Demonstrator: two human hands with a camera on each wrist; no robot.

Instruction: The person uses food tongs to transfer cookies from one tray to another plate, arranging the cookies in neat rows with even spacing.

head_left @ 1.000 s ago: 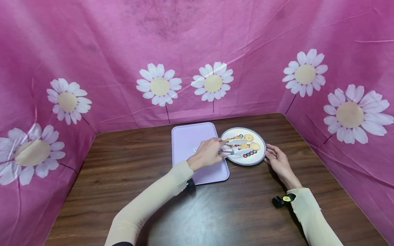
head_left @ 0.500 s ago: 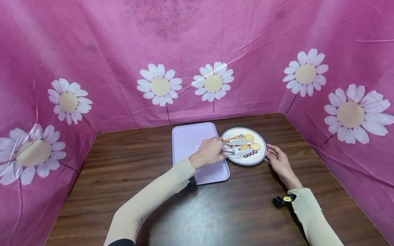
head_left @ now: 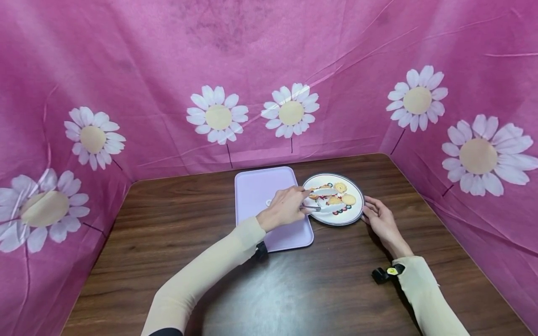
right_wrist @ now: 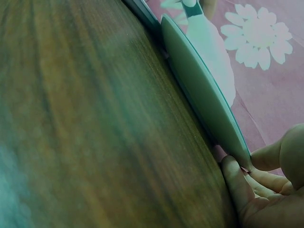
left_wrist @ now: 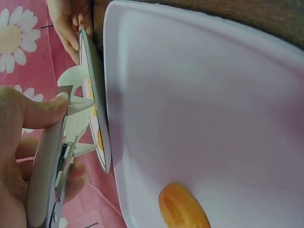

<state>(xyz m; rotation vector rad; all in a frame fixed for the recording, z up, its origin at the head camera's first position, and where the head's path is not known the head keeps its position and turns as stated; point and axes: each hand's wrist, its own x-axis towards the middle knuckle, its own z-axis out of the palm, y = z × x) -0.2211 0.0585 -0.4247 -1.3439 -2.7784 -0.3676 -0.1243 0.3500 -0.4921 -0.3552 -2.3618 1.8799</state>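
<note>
Tongs [head_left: 320,199] gripped by left hand [head_left: 286,207] reach over plate [head_left: 356,212].

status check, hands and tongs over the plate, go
Left hand grips tongs, tips over cookies on plate. Right hand touches plate rim. One cookie on tray. Nothing in the way.

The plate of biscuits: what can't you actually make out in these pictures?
- Head view: whether the tongs pinch a biscuit on the plate; too small, and the left hand covers their handle.
- Left wrist view: the plate is edge-on, its biscuits hidden.
- Right wrist view: only the plate's underside shows; the right hand is cut off by the frame.
</note>
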